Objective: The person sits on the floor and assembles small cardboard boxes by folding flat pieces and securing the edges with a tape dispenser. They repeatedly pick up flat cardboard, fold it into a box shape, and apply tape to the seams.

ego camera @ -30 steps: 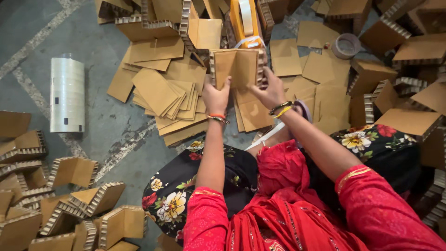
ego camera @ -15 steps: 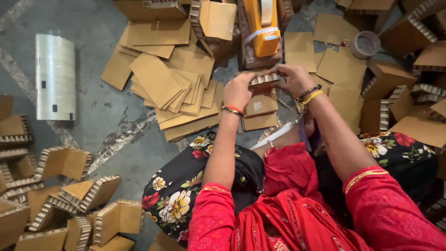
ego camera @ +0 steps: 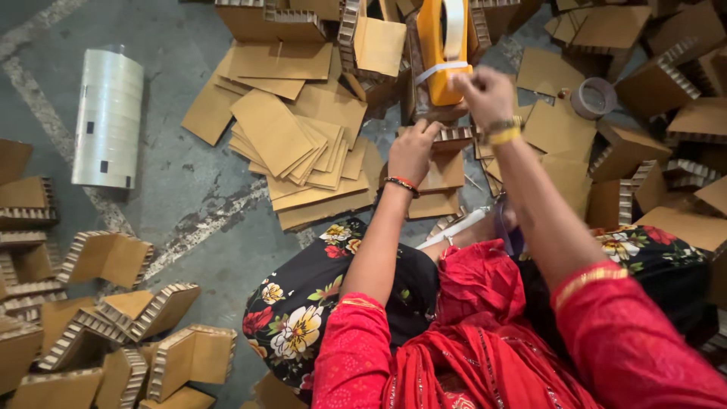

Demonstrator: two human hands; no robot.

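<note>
Left hand (ego camera: pixel 413 151) closed on a brown folded corrugated cardboard piece (ego camera: pixel 453 136), pressing it down just below the orange plastic tape dispenser (ego camera: pixel 441 53). Right hand (ego camera: pixel 485 95) raised at the dispenser's lower right edge, fingers pinched there; what sits between them too blurred to tell. White tape strip crossing the dispenser's body, white roll at its top. Fanned pile of flat brown cardboard sheets (ego camera: pixel 303 144) on the grey concrete floor (ego camera: pixel 182 197), left of the hands. Tall stack of clear tape rolls with small dark marks (ego camera: pixel 107 117) lying on its side further left, well apart. Finished corner pieces of folded cardboard (ego camera: pixel 113 326) heaped at lower left, more at upper right (ego camera: pixel 644 83). Single greyish tape roll (ego camera: pixel 593 97) flat among sheets to the right of the right hand
</note>
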